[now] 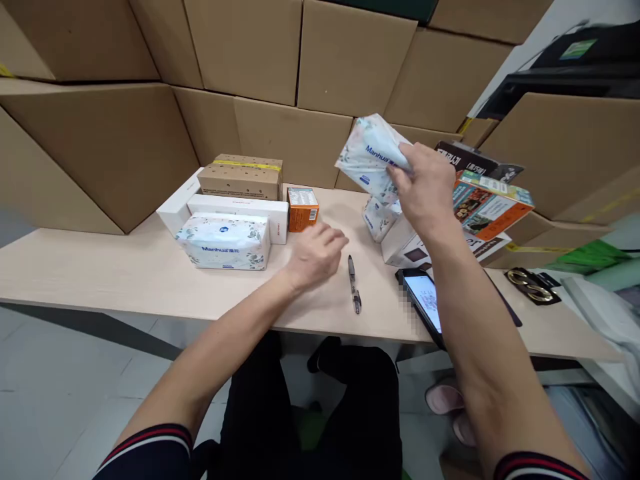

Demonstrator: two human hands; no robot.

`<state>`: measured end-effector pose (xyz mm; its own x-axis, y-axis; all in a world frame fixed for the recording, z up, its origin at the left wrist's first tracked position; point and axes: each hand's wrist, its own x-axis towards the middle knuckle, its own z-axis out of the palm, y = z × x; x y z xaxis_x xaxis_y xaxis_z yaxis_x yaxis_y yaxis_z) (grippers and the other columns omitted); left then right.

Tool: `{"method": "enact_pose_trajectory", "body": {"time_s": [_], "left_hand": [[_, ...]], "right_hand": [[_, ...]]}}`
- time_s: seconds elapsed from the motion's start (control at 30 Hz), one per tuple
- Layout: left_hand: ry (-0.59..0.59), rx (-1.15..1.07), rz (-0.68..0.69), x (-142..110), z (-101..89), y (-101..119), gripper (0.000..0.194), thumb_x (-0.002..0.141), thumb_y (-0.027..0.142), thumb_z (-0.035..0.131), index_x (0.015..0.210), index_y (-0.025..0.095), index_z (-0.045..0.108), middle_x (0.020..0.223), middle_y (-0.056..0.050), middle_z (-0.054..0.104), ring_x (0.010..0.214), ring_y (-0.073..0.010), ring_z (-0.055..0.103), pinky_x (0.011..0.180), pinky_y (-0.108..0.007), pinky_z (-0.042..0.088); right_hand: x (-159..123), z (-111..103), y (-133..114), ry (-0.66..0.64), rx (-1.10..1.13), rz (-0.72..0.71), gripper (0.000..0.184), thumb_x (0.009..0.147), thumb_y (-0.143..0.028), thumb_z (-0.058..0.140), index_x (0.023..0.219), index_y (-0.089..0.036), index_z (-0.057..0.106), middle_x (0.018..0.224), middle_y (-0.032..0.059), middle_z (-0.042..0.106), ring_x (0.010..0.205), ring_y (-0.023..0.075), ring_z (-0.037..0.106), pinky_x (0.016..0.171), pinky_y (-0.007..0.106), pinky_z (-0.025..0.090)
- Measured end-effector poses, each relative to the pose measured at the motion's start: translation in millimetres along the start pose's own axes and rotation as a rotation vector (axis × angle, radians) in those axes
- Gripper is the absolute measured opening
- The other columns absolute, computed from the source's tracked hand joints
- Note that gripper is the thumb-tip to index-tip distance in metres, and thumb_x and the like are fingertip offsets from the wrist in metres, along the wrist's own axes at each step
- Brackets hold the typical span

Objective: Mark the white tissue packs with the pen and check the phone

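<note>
- The right hand (425, 190) is lifting a soft tissue pack (369, 155) in the upper middle of the frame, well above the surface (125, 273); its fingers (400, 170) are pinching the pack's right end.
- The held pack is tilting, with its blue lettering facing the camera.
- The left hand (315, 253) is hovering low over the surface in the centre of the frame, fingers loosely spread and gripping nothing; whether it is touching the wood cannot be told.
- A pen (354, 283) is lying just right of the left hand, pointing toward the near edge.
- A second tissue pack (224, 241) is sitting left of centre, in front of a long white box (240, 208) and touching it.
- A brown carton (243, 177) with yellow tape is resting behind the white box, and a small orange box (303, 208) is standing just beside its right end.
- Under the raised pack, another floral pack (379, 219) is leaning against a white box (407, 247).
- A colourful printed box (487, 203) is lying tilted on top of that pile at the right.
- A phone (425, 300) with its screen lit is lying near the front edge, partly hidden by the right forearm.
- Large cardboard boxes (350, 57) are filling the whole background.
</note>
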<state>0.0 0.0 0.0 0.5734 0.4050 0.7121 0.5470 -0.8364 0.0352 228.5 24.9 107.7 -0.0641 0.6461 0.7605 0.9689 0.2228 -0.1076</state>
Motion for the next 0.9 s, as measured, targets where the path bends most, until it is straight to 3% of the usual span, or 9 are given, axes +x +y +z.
{"method": "enact_pose_trajectory", "body": {"time_s": [0.13,0.17,0.23,0.3,0.5,0.6,0.7,0.8,0.9], "left_hand": [[0.614,0.010,-0.102,-15.9,-29.5,-16.4,0.030,0.094,0.025,0.040,0.112,0.029,0.064,0.110,-0.008,0.064,0.109,-0.0278,0.056,0.096,-0.054,0.045],[0.731,0.013,-0.127,-22.1,-33.6,-16.5,0.030,0.095,0.028,0.040,0.114,0.030,0.062,0.111,-0.008,0.061,0.109,-0.0279,0.056,0.095,-0.054,0.046],[0.846,-0.022,-0.139,-34.6,-36.4,-12.5,0.032,0.095,0.032,0.039,0.122,0.032,0.056,0.113,-0.008,0.057,0.110,-0.0277,0.056,0.094,-0.053,0.048],[0.818,-0.104,-0.164,-44.8,-33.8,-5.7,0.037,0.096,0.037,0.037,0.131,0.033,0.049,0.120,-0.009,0.054,0.115,-0.0281,0.056,0.096,-0.052,0.050],[0.401,-0.350,-0.391,-52.5,-25.8,7.5,0.047,0.102,0.041,0.036,0.144,0.022,0.042,0.136,-0.013,0.058,0.124,-0.0255,0.058,0.106,-0.048,0.048],[0.359,-0.318,-0.465,-50.9,-26.6,8.4,0.044,0.103,0.039,0.036,0.142,0.020,0.045,0.142,-0.014,0.056,0.132,-0.0260,0.053,0.112,-0.049,0.043],[0.332,-0.211,-0.500,-51.0,-27.3,9.2,0.045,0.102,0.037,0.035,0.141,0.017,0.046,0.143,-0.017,0.056,0.137,-0.0294,0.049,0.114,-0.054,0.039],[0.278,-0.114,-0.509,-52.3,-28.1,11.0,0.045,0.100,0.034,0.037,0.140,0.015,0.045,0.139,-0.017,0.058,0.134,-0.0301,0.051,0.110,-0.052,0.043],[0.289,-0.108,-0.455,-54.3,-28.6,12.1,0.044,0.099,0.029,0.038,0.140,0.015,0.043,0.138,-0.016,0.058,0.129,-0.0279,0.055,0.105,-0.048,0.048]], "right_hand": [[-50.4,-31.1,-42.0,-0.067,0.329,0.035,0.043,0.099,-0.043,0.050,0.135,-0.023,0.059,0.131,0.0077,0.067,0.120,0.0273,0.063,0.102,0.051,0.051],[-65.5,-32.0,-49.2,-0.105,0.413,0.037,0.042,0.097,-0.043,0.053,0.134,-0.025,0.061,0.131,0.0062,0.068,0.120,0.0269,0.064,0.103,0.050,0.052],[-93.4,-26.2,-57.3,-0.170,0.538,-0.008,0.040,0.095,-0.040,0.057,0.132,-0.026,0.064,0.134,0.0048,0.067,0.127,0.0264,0.061,0.110,0.050,0.048],[-114.7,-14.5,-58.7,-0.216,0.581,-0.065,0.039,0.094,-0.038,0.060,0.131,-0.026,0.065,0.137,0.0060,0.066,0.132,0.0256,0.057,0.116,0.051,0.043],[-134.3,9.5,-54.6,-0.380,0.651,-0.152,0.041,0.090,-0.046,0.065,0.127,-0.028,0.068,0.147,0.0074,0.057,0.145,0.0277,0.042,0.119,0.056,0.035],[-131.5,10.5,-52.4,-0.284,0.700,0.016,0.051,0.090,-0.058,0.060,0.130,-0.028,0.065,0.145,0.0105,0.058,0.137,0.0274,0.051,0.112,0.052,0.043],[-129.8,11.2,-47.5,-0.183,0.638,0.280,0.059,0.095,-0.067,0.039,0.118,-0.022,0.069,0.118,0.0121,0.070,0.113,0.0270,0.064,0.098,0.046,0.051],[-131.2,11.6,-43.8,-0.354,0.648,0.386,0.063,0.096,-0.068,0.033,0.096,-0.019,0.072,0.085,0.0069,0.071,0.086,0.0239,0.066,0.083,0.039,0.052],[-133.7,11.2,-44.6,-0.431,0.753,0.420,0.052,0.094,-0.063,0.045,0.098,-0.018,0.071,0.083,0.0046,0.070,0.075,0.0198,0.063,0.072,0.034,0.051]]}}
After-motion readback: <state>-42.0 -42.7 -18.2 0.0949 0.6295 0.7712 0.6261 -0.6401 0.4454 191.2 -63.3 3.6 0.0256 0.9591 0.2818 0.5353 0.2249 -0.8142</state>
